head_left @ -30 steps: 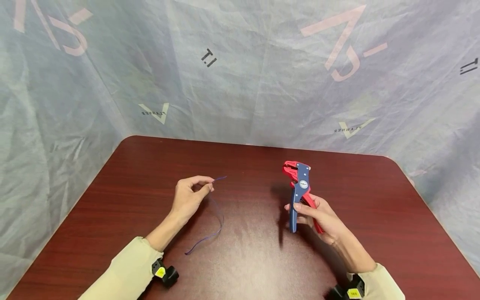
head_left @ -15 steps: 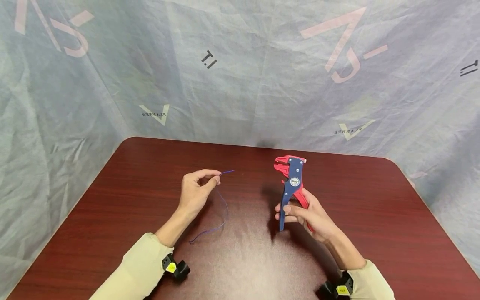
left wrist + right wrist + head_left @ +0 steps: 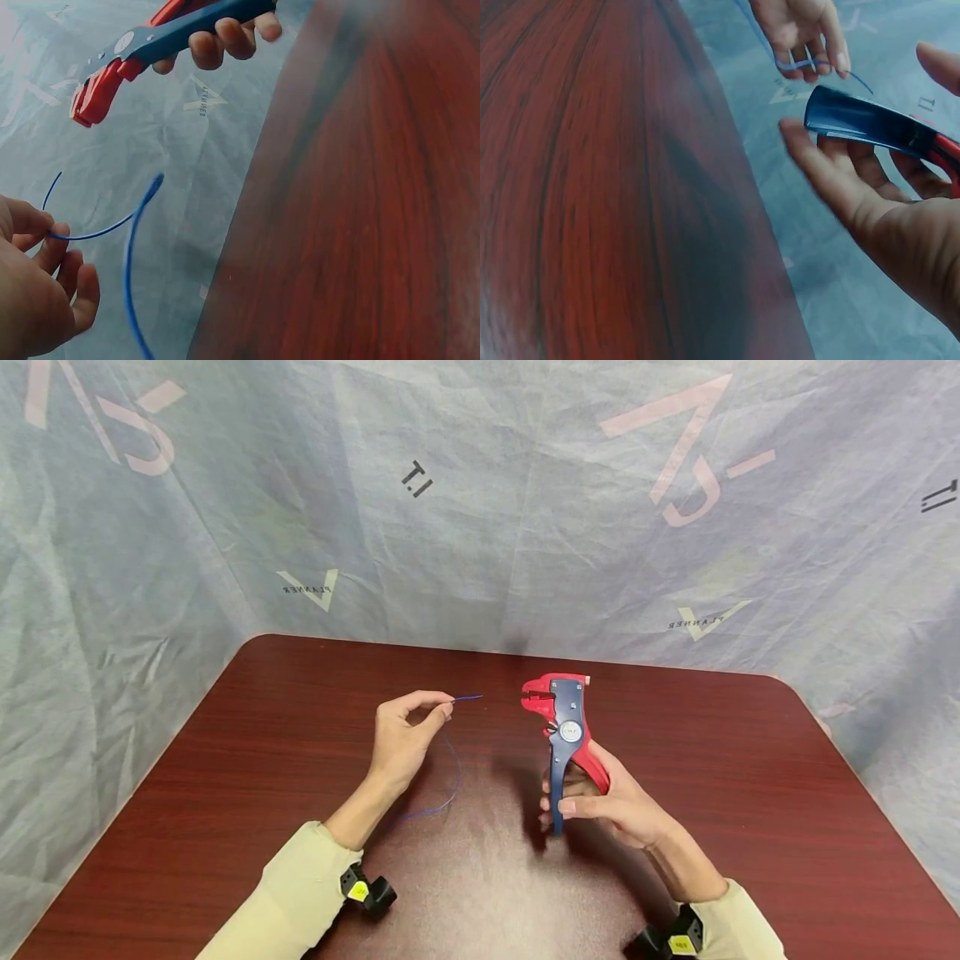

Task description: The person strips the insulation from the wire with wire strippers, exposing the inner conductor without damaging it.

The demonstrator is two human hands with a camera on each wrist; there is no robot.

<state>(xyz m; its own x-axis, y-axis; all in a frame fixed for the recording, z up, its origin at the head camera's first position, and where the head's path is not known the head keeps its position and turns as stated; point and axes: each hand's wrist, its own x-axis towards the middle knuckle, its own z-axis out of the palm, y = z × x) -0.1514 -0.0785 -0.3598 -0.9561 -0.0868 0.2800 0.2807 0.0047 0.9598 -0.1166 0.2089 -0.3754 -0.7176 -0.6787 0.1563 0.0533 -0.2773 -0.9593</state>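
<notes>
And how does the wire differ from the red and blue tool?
The wire is thin and curved; the tool, far bulkier. The wire looks blue; the tool, red and blue. The left hand pinches the wire; the right hand holds the tool. Both show blue.

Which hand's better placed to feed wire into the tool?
Left, probably: the left hand pinches the blue wire near one end, which points toward the tool; the right hand holds the tool.

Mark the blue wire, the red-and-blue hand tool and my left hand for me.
Blue wire (image 3: pixel 128 277): left wrist view, on its length nearest the camera.
Red-and-blue hand tool (image 3: pixel 570 731): head view, on its round badge.
Left hand (image 3: pixel 398 739): head view, on its back.
</notes>
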